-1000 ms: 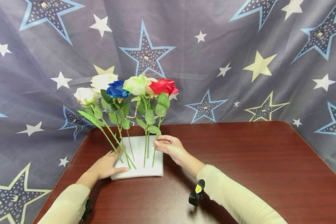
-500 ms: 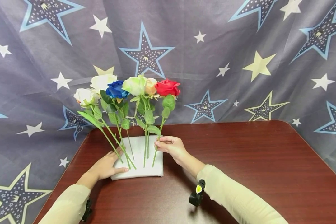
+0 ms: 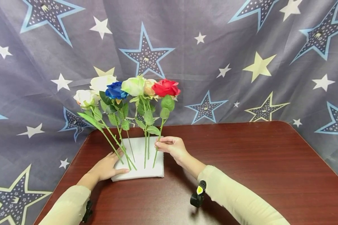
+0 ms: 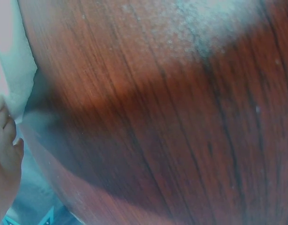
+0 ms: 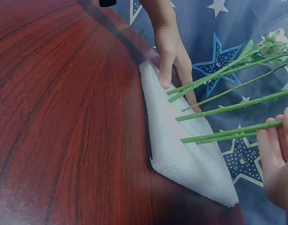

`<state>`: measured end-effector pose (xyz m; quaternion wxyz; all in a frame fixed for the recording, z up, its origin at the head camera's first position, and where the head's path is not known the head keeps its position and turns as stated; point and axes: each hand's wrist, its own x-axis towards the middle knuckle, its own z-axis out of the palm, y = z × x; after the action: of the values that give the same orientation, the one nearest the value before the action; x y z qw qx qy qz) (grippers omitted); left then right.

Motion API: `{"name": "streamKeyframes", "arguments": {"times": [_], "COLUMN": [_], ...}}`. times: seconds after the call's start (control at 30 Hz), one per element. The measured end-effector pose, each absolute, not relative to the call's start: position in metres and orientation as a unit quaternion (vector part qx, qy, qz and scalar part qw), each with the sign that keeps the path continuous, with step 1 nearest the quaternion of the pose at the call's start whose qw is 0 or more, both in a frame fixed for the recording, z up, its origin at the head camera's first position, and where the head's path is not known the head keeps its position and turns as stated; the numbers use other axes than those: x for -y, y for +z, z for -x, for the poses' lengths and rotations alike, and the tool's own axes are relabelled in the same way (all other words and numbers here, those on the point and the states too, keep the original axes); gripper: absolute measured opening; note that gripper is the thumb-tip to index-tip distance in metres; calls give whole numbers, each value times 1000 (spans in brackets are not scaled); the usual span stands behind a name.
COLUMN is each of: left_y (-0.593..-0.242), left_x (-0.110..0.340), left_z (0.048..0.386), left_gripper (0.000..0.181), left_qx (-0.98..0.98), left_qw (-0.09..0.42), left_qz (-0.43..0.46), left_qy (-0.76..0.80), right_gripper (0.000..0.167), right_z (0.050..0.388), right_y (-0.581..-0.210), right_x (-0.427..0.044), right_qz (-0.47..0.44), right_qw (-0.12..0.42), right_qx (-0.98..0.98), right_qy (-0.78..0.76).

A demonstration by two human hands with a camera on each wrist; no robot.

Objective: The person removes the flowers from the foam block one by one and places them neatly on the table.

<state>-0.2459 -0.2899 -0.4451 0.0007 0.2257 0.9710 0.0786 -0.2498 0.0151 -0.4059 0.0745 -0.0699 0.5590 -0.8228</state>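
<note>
A white foam block (image 3: 140,173) lies on the table with several flower stems standing in it. My right hand (image 3: 176,151) pinches the stem of the red rose (image 3: 166,87) between thumb and fingers at the block's right side. My left hand (image 3: 105,167) rests spread on the block's left edge, thumb on its top. Left of the red rose are a peach rose (image 3: 149,87), a pale green rose (image 3: 133,86), a blue rose (image 3: 116,90) and white roses (image 3: 86,98). In the right wrist view the stems enter the block (image 5: 181,159), beside the right hand (image 5: 277,164).
The brown wooden table (image 3: 242,156) extends to the right of the block. Behind it hangs a grey curtain (image 3: 180,62) with stars. A black strap device (image 3: 196,199) hangs at the right sleeve (image 3: 233,193).
The red rose's head swung right, uncovering the peach rose, then tilted slightly back left, with the right hand's pinch on its stem kept. The left hand has stayed on the block.
</note>
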Motion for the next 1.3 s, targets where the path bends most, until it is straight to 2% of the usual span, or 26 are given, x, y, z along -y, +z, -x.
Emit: {"name": "streamKeyframes", "arguments": {"times": [0.3, 0.5, 0.77, 1.03, 1.3], "left_y": [-445, -445, -447, -446, -445], "left_x": [289, 290, 291, 290, 289], "left_z": [246, 245, 245, 245, 246], "left_gripper": [96, 96, 96, 96, 96], "left_qx": [-972, -972, -972, -973, -973], "left_qw": [3, 4, 2, 3, 4], "left_qz": [-222, -221, -221, -220, -220], "left_qy": [79, 78, 78, 75, 74], "right_gripper": [12, 35, 17, 27, 15], "right_z": [251, 251, 250, 250, 250], "right_y": [-405, -405, -401, -401, -400], "right_x": [-17, -18, -20, -23, -27], "right_qz": [57, 73, 71, 62, 46], "right_qw": [73, 73, 65, 62, 61], "right_qx": [-557, -557, -550, -546, -529], "right_qy": [-825, -824, -829, -833, -845]}}
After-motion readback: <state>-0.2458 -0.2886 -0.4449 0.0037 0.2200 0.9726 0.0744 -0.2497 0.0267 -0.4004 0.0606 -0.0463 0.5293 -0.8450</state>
